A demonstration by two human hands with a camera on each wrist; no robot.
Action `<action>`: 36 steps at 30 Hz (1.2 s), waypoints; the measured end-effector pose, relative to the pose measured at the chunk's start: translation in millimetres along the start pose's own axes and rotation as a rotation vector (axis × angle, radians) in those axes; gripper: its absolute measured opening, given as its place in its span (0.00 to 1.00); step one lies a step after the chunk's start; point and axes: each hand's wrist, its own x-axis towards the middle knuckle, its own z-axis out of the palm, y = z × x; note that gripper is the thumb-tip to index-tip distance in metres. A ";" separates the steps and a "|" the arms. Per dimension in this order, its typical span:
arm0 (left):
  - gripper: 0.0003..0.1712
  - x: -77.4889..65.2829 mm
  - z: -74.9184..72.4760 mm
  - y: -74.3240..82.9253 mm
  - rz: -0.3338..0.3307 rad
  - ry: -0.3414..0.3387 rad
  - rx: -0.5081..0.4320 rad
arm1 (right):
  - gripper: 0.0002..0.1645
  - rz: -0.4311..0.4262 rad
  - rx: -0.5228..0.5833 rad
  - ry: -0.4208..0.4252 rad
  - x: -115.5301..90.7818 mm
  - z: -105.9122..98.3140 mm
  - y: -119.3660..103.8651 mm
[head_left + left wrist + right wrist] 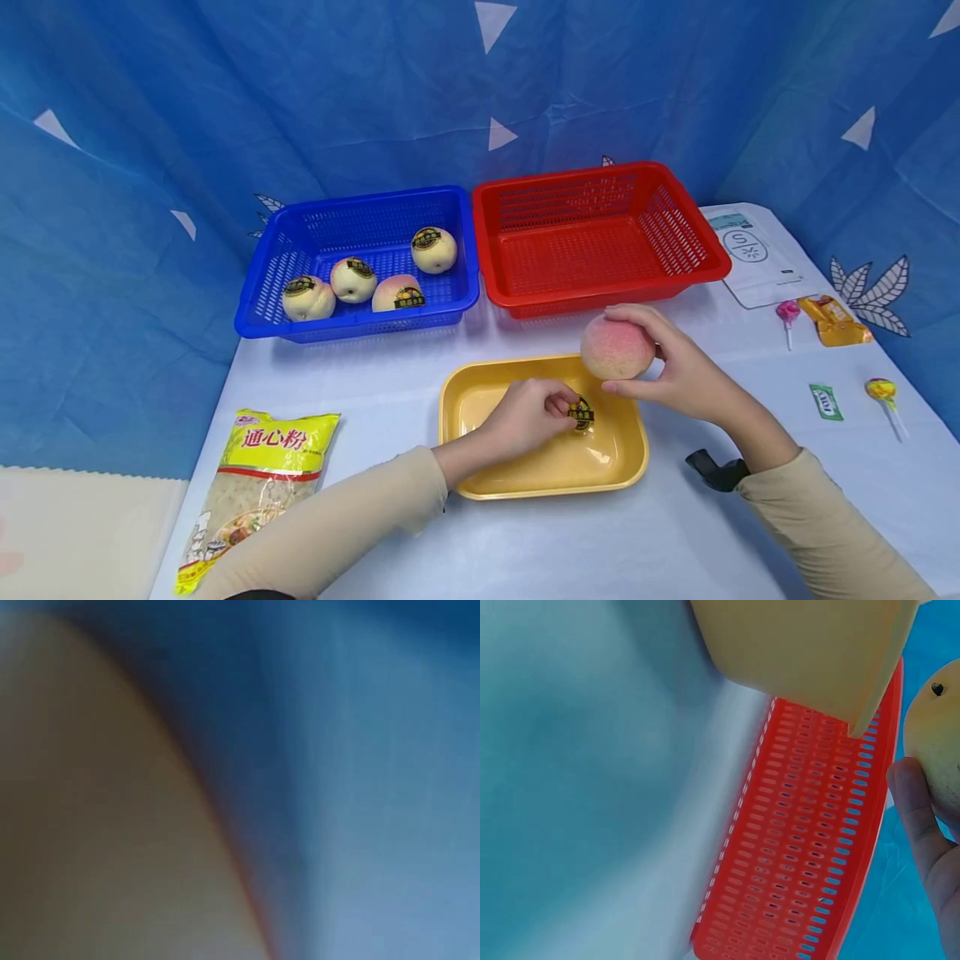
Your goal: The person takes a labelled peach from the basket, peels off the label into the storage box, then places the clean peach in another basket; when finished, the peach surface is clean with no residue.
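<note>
A white-covered desk (382, 383) stands against blue cloth (360, 100) patterned with pale triangles and leaf sprigs; the cloth hangs past the far edge and down both sides. At the far-left corner sits a blue basket (360, 327) with four peaches (435, 252) in it; just beside it, along the far edge, a red basket (570, 254). A white packet (761, 262) lies at the far-right corner. Down the right edge I see a pink lollipop (787, 311), an orange packet (834, 322), a green sweet (826, 402) and a yellow lollipop (881, 389). A pasta bag (266, 467) lies along the left edge. The right hand (675, 371) grips a peach (617, 348) above the far-right corner of the yellow tray (525, 475); the left hand (528, 417), fingers curled, pinches a black label (582, 413) over the tray.
</note>
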 end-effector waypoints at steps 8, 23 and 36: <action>0.14 6.0 12.9 -8.7 0.063 -0.096 0.288 | 0.51 0.031 -0.003 0.004 -1.1 -1.5 2.0; 0.23 -3.0 -15.6 9.3 0.132 0.095 0.397 | 0.53 0.021 -0.036 0.049 -2.0 -13.7 5.5; 0.39 28.5 -94.7 -1.1 0.001 0.460 0.504 | 0.59 0.017 -0.054 0.140 33.5 -57.9 16.2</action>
